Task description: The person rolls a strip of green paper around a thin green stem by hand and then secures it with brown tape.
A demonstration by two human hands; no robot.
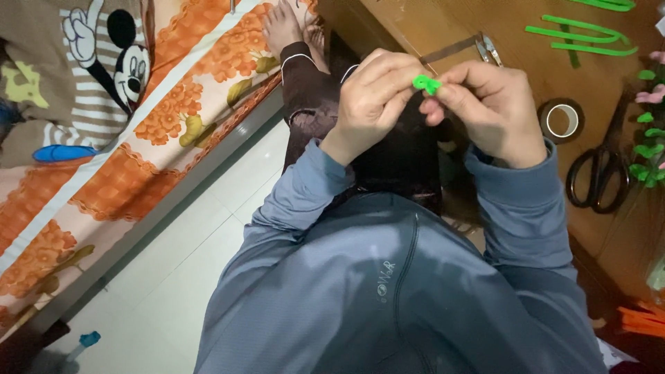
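Observation:
A small bright green twisted piece of fuzzy wire (pixel 426 84) is pinched between the fingertips of both my hands, held up in front of my chest. My left hand (pixel 370 97) grips it from the left with curled fingers. My right hand (pixel 488 104) grips it from the right. Most of the green piece is hidden by my fingers. Both arms wear blue-grey sleeves.
A wooden table (pixel 526 62) at upper right carries several green fuzzy wire strips (pixel 589 34), a tape roll (pixel 561 120), black scissors (pixel 603 173), small pliers (pixel 488 48) and pink-and-green craft flowers (pixel 651 125). An orange floral bed (pixel 173 118) lies left. White tiled floor (pixel 194 263) is below.

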